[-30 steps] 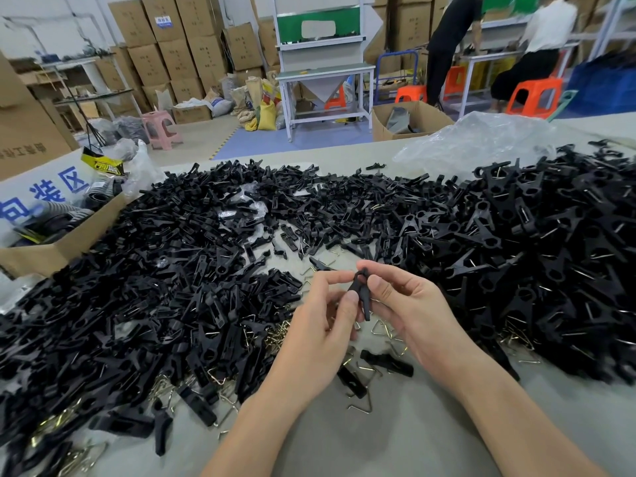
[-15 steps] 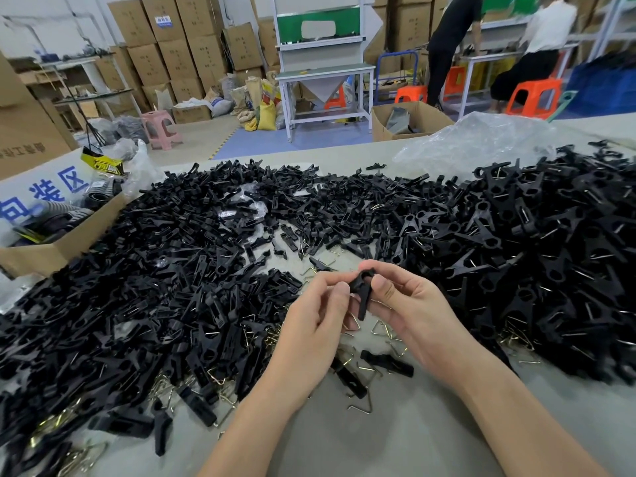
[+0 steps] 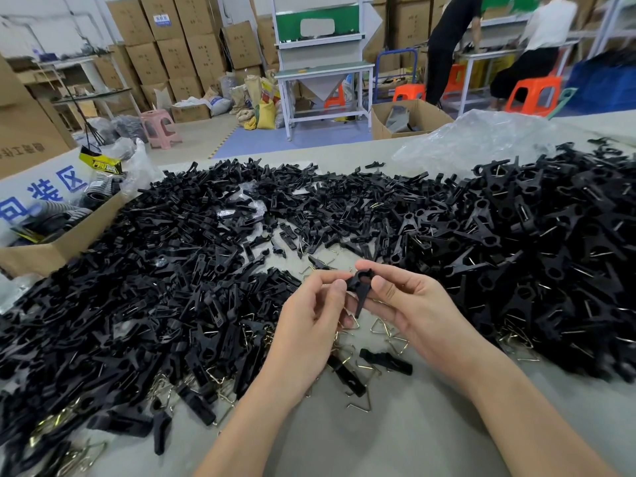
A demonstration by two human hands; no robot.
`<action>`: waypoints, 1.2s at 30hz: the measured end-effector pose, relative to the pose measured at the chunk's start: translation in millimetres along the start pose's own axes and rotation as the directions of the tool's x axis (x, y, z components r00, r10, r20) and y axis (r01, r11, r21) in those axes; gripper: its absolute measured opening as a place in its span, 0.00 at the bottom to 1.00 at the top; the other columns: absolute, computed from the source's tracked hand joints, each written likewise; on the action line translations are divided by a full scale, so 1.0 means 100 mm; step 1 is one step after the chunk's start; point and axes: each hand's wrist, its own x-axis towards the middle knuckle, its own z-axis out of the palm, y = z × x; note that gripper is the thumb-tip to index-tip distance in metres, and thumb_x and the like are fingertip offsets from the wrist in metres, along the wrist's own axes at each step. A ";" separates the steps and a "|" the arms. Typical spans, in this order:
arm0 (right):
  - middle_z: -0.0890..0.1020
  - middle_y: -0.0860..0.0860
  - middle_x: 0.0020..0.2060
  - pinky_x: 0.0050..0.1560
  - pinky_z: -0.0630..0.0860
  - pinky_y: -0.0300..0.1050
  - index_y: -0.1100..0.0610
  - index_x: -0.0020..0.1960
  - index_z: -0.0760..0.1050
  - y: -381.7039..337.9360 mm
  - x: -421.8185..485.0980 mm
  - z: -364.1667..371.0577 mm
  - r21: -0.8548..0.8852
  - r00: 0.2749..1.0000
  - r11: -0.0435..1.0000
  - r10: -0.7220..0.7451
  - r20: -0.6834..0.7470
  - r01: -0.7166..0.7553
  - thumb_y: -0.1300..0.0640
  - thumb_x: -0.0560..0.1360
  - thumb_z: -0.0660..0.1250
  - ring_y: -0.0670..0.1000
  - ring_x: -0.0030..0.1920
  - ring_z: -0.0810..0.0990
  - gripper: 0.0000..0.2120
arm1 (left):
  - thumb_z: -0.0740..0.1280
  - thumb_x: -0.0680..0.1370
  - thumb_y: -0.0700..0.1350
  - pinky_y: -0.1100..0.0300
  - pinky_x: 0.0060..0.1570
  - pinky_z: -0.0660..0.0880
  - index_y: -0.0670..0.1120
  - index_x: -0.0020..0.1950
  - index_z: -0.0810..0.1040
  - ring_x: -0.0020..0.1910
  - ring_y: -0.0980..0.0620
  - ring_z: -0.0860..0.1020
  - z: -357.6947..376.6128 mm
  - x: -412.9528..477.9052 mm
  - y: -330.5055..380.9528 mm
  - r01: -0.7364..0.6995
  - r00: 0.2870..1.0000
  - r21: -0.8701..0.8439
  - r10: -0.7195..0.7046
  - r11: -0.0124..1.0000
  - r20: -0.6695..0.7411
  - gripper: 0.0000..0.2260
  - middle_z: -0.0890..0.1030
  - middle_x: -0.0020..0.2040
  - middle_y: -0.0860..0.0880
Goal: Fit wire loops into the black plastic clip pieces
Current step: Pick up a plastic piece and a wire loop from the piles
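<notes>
- Pinching one black clip piece [image 3: 359, 291], left hand [image 3: 308, 325] and right hand [image 3: 418, 306] are hovering above the bench [image 3: 378, 438].
- Heaped clips [image 3: 155, 287] are crowding both sides, wire loops [image 3: 389, 335] lying underneath.

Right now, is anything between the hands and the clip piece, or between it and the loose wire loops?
Nothing visible. The left hand and right hand pinch the clip piece; wire loops lie uncovered on the table right below.

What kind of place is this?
Probably a factory or packing workshop: heaps of black clip pieces cover the table, stacked cardboard boxes line the back wall, and other people work in the background.
</notes>
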 end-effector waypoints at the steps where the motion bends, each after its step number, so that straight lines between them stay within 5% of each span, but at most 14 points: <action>1: 0.85 0.61 0.56 0.54 0.81 0.40 0.59 0.59 0.83 0.00 -0.01 0.00 -0.008 1.000 1.000 0.004 -0.004 -0.004 0.61 0.74 0.69 0.57 0.57 0.85 0.15 | 0.62 0.84 0.44 0.62 0.40 0.78 0.54 0.55 0.79 0.36 0.54 0.80 -0.01 0.00 0.00 0.001 1.000 0.000 -0.001 1.000 0.000 0.08 0.84 0.40 0.52; 14: 0.86 0.57 0.56 0.51 0.81 0.38 0.57 0.58 0.84 0.03 0.01 -0.01 0.016 1.000 1.000 -0.021 0.001 0.021 0.61 0.74 0.69 0.55 0.55 0.86 0.14 | 0.63 0.84 0.45 0.62 0.38 0.79 0.56 0.56 0.79 0.37 0.52 0.80 0.01 -0.02 -0.02 0.003 0.999 0.009 -0.003 1.000 0.036 0.07 0.83 0.41 0.50; 24: 0.85 0.58 0.58 0.54 0.81 0.39 0.55 0.58 0.85 0.08 0.03 -0.03 0.056 0.999 0.998 -0.035 0.018 0.034 0.61 0.75 0.68 0.55 0.59 0.84 0.14 | 0.63 0.84 0.43 0.46 0.45 0.79 0.49 0.57 0.78 0.36 0.49 0.79 0.03 -0.04 0.07 -0.004 0.998 0.027 0.003 1.000 0.060 0.05 0.83 0.39 0.50; 33: 0.86 0.56 0.53 0.56 0.80 0.42 0.53 0.54 0.85 0.05 0.01 -0.04 -0.072 0.994 0.992 -0.102 0.033 0.105 0.53 0.75 0.71 0.54 0.56 0.85 0.10 | 0.61 0.85 0.45 0.62 0.38 0.77 0.54 0.57 0.79 0.36 0.51 0.81 0.02 -0.04 0.08 -0.008 0.998 0.044 0.005 0.999 0.059 0.08 0.84 0.40 0.51; 36: 0.86 0.52 0.49 0.55 0.80 0.40 0.49 0.53 0.85 0.07 0.03 -0.04 -0.154 0.989 0.977 -0.149 -0.011 0.146 0.51 0.73 0.73 0.50 0.53 0.85 0.09 | 0.59 0.85 0.51 0.65 0.37 0.75 0.60 0.63 0.76 0.37 0.59 0.81 -0.02 -0.04 0.03 -0.053 0.998 0.256 0.062 0.965 -0.025 0.10 0.84 0.44 0.60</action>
